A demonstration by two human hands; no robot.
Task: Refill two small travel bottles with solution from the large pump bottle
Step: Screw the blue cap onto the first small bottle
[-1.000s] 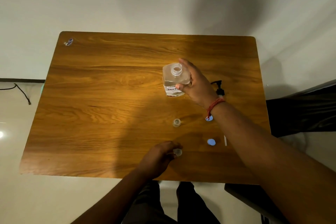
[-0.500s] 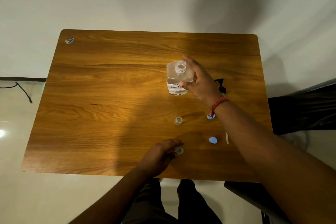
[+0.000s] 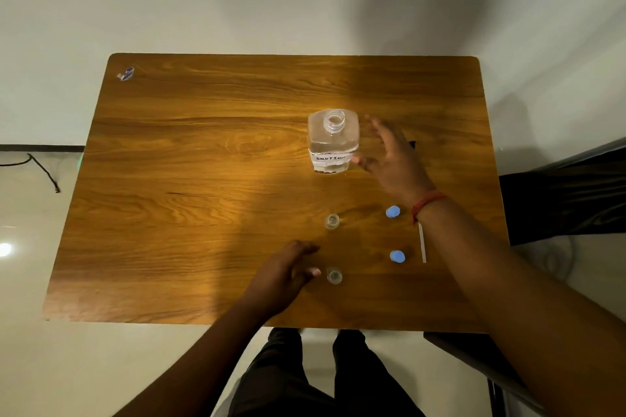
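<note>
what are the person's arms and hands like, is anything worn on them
Both forearms are bare, no sleeves showing. The right hand has a red-orange thread band wound around its wrist. The left hand shows no band, watch or ring that can be made out.

**Dim warm light, heavy shadows**

We see a dim, yellowish scene. A bright patch falls across the middle of the table (image 3: 203, 179), and broad soft shadows darken its right side and the wall (image 3: 423, 10). Glare glints on the floor (image 3: 5, 249) at left. The right hand (image 3: 393, 159) is motion-blurred, and the wide lens bends the edges.
</note>
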